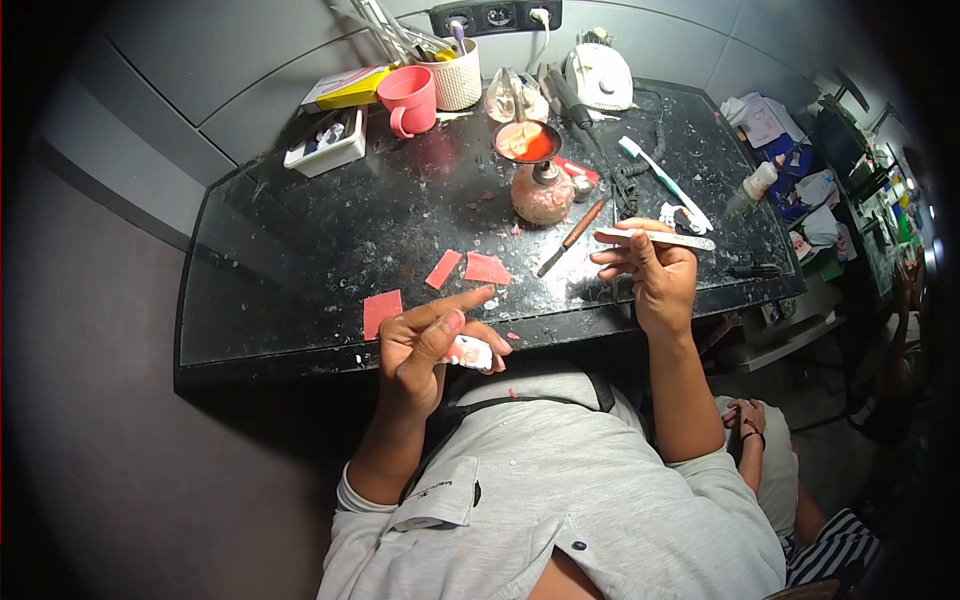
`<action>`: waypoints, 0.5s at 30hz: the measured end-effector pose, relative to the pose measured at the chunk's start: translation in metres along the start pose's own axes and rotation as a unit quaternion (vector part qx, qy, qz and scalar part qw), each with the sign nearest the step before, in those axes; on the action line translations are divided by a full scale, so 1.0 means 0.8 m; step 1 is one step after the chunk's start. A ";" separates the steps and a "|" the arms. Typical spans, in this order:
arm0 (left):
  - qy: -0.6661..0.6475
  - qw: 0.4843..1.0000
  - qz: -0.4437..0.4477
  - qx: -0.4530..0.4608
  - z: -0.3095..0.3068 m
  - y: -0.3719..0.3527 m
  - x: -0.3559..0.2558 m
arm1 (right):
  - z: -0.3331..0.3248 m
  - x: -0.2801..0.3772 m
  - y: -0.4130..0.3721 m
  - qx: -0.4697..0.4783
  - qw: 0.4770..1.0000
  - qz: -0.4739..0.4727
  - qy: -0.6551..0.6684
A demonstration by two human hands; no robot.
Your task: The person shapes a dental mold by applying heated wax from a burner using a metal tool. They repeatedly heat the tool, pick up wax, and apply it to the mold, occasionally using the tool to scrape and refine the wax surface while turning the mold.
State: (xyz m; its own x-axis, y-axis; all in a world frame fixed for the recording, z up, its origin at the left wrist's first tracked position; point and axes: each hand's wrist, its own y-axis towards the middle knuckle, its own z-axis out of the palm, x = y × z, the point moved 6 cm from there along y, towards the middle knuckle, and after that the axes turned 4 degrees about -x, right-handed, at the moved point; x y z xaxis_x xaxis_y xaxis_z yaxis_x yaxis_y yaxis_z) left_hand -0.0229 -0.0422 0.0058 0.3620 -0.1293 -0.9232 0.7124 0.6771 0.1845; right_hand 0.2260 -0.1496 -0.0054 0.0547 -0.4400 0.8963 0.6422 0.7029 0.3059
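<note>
Left grip [412, 348] is closed loosely on a small white piece with pink areas [472, 352], held between thumb and fingers at the near edge of the glossy black desk [270, 290]. It looks light and hard, perhaps brittle, so its white body is the part to take hold of, with modest pressure; the pink areas look waxy, liable to dent or smear. Just beyond, on the left, flat pink sheets [382, 313] look thin and soft, best lifted by their edges. Across to the right, the right grip [665, 282] pinches a slim, flat silver-coloured tool [682, 241] between thumb and fingers; it looks light, stiff and a little slippery, steadiest around its middle. Farther in lies a thin tool with a reddish-brown handle [584, 224], best taken by that handle. Beyond, a small round dark pan [531, 161] sits above a round, pink-crusted bottle [541, 199]; its glossy red contents [541, 147] look liquid and may be hot, so fingers belong off its rim.
</note>
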 end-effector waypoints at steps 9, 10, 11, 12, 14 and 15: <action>-0.067 0.997 0.041 0.014 0.000 0.004 -0.002 | -0.001 -0.002 0.000 0.007 1.000 0.001 0.004; -0.073 0.997 0.031 0.010 -0.002 0.004 -0.001 | -0.003 -0.002 0.001 0.005 1.000 -0.001 0.004; -0.078 0.997 0.022 0.006 -0.003 0.003 0.000 | -0.004 -0.003 0.001 0.002 1.000 -0.003 0.003; -0.078 0.997 0.022 0.005 -0.003 0.003 0.000 | -0.004 -0.003 0.001 0.002 1.000 -0.002 0.003; -0.038 0.999 0.019 -0.009 -0.005 0.004 0.002 | -0.005 -0.003 0.002 0.000 1.000 -0.007 0.006; -0.038 0.999 0.020 -0.010 -0.002 0.004 -0.002 | -0.006 -0.005 0.001 0.000 1.000 -0.006 0.006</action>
State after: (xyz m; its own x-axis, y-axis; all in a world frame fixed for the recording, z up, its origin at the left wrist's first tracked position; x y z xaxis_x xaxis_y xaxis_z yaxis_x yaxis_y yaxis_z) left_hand -0.0221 -0.0383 0.0074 0.4348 -0.1570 -0.8867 0.6853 0.6965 0.2127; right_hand 0.2299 -0.1495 -0.0100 0.0563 -0.4560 0.8882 0.6428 0.6973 0.3173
